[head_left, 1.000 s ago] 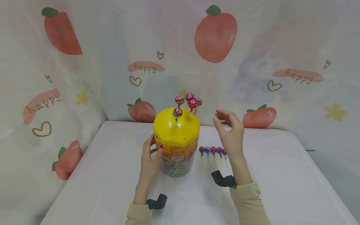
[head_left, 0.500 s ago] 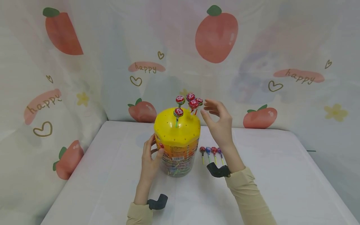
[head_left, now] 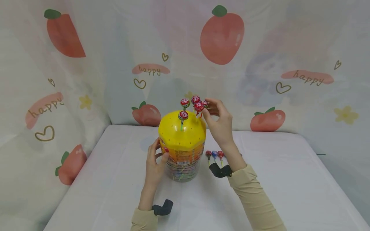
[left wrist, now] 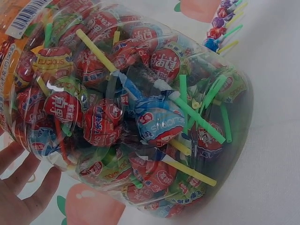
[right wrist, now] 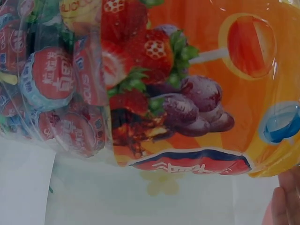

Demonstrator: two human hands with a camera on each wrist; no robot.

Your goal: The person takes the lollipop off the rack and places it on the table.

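Note:
A clear candy jar (head_left: 182, 175) full of wrapped lollipops stands on the table, topped by a yellow lid (head_left: 180, 136) with small holes. My left hand (head_left: 155, 166) holds the jar's left side, thumb in front and fingers curved round it. Several red-wrapped lollipops stand upright in the lid, one nearer the front (head_left: 183, 115). At the rearmost right one, a lollipop (head_left: 205, 103), my right hand (head_left: 221, 125) has its thumb and fingertips around the head, pinching it. The left wrist view shows the jar's packed lollipops (left wrist: 159, 122); the right wrist view shows its fruit-printed label (right wrist: 187, 93).
A row of loose lollipops (head_left: 208, 154) lies right of the jar on the white table (head_left: 115, 192), partly hidden by my right forearm. Behind the table hangs a fruit-printed backdrop (head_left: 185, 38). A dark wrist mount (head_left: 219, 170) juts from my right wrist.
My right hand has moved left from beside the jar up to the rear right lollipop, closing its fingers around the head. The left hand and jar have stayed put.

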